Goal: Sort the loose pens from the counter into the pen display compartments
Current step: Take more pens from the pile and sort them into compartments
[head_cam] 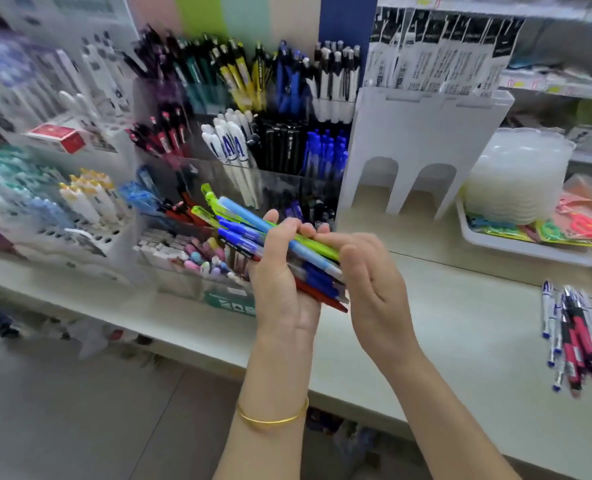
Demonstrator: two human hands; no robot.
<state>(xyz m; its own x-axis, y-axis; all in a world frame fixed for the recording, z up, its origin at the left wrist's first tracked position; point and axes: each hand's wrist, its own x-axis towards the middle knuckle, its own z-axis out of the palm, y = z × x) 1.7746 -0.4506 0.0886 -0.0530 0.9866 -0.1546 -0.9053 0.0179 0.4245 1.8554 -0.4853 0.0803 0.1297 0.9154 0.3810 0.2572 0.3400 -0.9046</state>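
A pale counter (443, 323) runs from the left across to the lower right, its front edge cutting diagonally over a grey tiled floor (80, 410). At the back stands the clear pen display (280, 183), its tiered compartments packed with upright pens sorted by colour. Just beside it on the right is a white card stand (422, 133) with two arched openings, then a white tray (516, 249) under a stack of clear plastic pieces (516, 174). Shelving (564, 91) fills the far right wall.

The loose pens (578, 337) lie in a heap near the counter's right end, well apart from the display. Between that heap and the hands the countertop is bare, as is the strip in front of the card stand.

The left hand (284, 282), a gold bangle (270, 419) on its wrist, curls its fingers round a bundle of pens (253, 233) held just in front of the display's lower compartments. The right hand (370, 282) reaches across with fingers mostly extended, fingertips on a green pen (315, 245) at the top of the bundle; through the motion blur I cannot tell whether it pinches that pen or merely touches it.
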